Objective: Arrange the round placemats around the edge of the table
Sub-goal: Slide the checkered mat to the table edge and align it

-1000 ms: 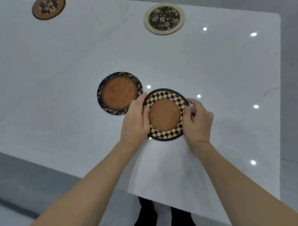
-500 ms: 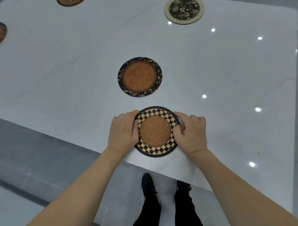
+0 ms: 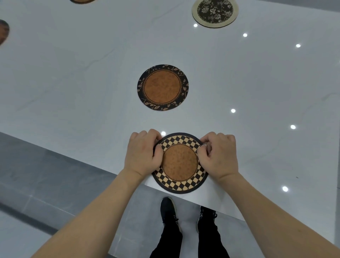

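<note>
A checkered round placemat (image 3: 180, 163) with a brown centre lies at the near edge of the white table (image 3: 73, 82), its lower rim slightly over that edge. My left hand (image 3: 142, 153) grips its left side and my right hand (image 3: 218, 156) grips its right side. A leaf-bordered brown placemat (image 3: 163, 87) lies flat further in, apart from both hands. A floral dark placemat (image 3: 214, 12) with a cream rim sits at the far right. Parts of two more brown mats show at the far top (image 3: 82, 1) and at the left edge (image 3: 3, 32).
The table's near edge runs diagonally from the left down to the lower right. Below it is grey tiled floor (image 3: 36, 184), where my two black shoes (image 3: 168, 211) stand. Ceiling-light reflections dot the glossy tabletop on the right.
Both hands have drawn the checkered placemat toward me, away from the leaf-bordered mat, down to the table's near edge. The other mats have not moved on the table.
</note>
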Demonstrator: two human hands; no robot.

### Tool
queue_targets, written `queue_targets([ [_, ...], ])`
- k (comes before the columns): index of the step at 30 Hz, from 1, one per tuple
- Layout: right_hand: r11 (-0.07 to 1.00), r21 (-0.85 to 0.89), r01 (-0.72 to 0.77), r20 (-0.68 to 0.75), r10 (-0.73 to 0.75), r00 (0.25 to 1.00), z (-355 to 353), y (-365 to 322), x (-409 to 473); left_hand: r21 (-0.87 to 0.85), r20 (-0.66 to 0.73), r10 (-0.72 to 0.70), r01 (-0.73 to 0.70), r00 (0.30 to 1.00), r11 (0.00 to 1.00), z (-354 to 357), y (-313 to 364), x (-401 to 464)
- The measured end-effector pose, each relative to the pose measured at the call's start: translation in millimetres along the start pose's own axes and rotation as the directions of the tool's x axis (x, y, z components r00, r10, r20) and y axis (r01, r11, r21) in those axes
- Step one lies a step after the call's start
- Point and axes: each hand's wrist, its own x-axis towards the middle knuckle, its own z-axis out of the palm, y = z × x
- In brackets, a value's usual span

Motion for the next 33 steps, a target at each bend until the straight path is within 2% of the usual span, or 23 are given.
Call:
queue_targets([
  [33,0.998,-0.055,-0.002,-0.014,0.002,1.0,1.5,-2.3,-0.5,0.057,0.046,-0.006,0.003,0.999,0.998,-0.1,1.7,-0.3],
])
